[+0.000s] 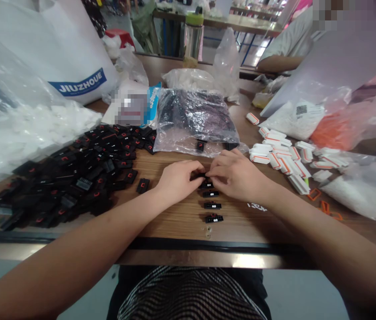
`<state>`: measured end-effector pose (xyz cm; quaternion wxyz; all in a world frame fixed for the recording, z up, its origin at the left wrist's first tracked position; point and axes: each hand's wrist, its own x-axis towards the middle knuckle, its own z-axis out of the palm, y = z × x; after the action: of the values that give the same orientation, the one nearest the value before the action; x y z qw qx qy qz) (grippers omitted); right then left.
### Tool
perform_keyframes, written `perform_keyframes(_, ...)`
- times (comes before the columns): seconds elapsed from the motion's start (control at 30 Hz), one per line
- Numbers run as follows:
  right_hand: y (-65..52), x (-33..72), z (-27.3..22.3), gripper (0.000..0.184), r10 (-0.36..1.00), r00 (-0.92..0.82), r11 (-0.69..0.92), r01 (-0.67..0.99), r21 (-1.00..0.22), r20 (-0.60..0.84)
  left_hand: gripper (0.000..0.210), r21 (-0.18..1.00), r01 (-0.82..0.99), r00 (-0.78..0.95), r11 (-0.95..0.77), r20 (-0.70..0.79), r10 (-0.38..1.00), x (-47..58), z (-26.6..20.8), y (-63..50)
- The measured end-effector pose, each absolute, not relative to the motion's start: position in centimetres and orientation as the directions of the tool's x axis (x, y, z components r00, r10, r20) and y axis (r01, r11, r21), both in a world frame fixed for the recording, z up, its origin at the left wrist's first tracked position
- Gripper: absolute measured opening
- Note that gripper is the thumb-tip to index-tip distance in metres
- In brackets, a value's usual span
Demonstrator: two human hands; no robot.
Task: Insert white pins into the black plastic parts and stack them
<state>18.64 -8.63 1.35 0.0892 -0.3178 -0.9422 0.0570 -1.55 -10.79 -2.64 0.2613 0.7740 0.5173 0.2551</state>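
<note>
My left hand point(178, 180) and my right hand point(233, 172) meet fingertip to fingertip at the middle of the wooden table. Both are closed in a pinch around a small black plastic part point(207, 175), mostly hidden by the fingers. Just below, more black parts with white round pieces on them lie in a short column, among them a middle part point(212, 205) and the nearest part point(214, 218). A single black part with a red piece point(142, 185) rests left of my left hand. To the right of my right hand are small loose white pieces point(256, 207).
A heap of black parts point(84, 171) covers the left. White parts with orange edging point(283, 153) and orange frames point(324, 207) lie right. A clear bag of dark parts point(196, 118), a large white bag point(51, 49) and a bottle point(193, 40) stand behind. Another person's arm point(279, 63) shows far right.
</note>
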Motion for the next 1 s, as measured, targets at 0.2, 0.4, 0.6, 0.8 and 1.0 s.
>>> perform_keyframes(0.2, -6.5, 18.9, 1.3, 0.024, 0.693, -0.702, 0.710, 0.623, -0.329, 0.164, 0.012, 0.663, 0.679, 0.333, -0.316, 0.105, 0.937, -1.6, -2.6, -10.8)
perform_keyframes(0.4, -1.4, 16.5, 0.9, 0.032, 0.776, -0.608, 0.630, 0.731, -0.262, 0.168, 0.010, 0.674, 0.668, 0.333, -0.316, 0.110, 0.937, -1.7, -2.8, -10.8)
perform_keyframes(0.6, -0.4, 13.1, 0.8, 0.035, 0.925, -0.370, 0.377, 0.922, -0.084, 0.089, 0.009, 0.682, 0.660, 0.333, -0.314, 0.108, 0.937, -1.7, -2.7, -10.9)
perform_keyframes(0.8, -0.1, 13.2, 1.4, 0.017, 0.937, -0.350, 0.346, 0.933, -0.104, -0.024, 0.020, 0.712, 0.606, 0.383, -0.355, 0.130, 0.915, -2.3, -2.6, -10.8)
perform_keyframes(1.0, -1.0, 16.0, 2.2, 0.017, 0.868, -0.485, 0.368, 0.767, -0.526, -0.101, 0.019, 0.815, 0.498, 0.174, -0.295, 0.240, 0.955, -2.7, -3.8, -9.9)
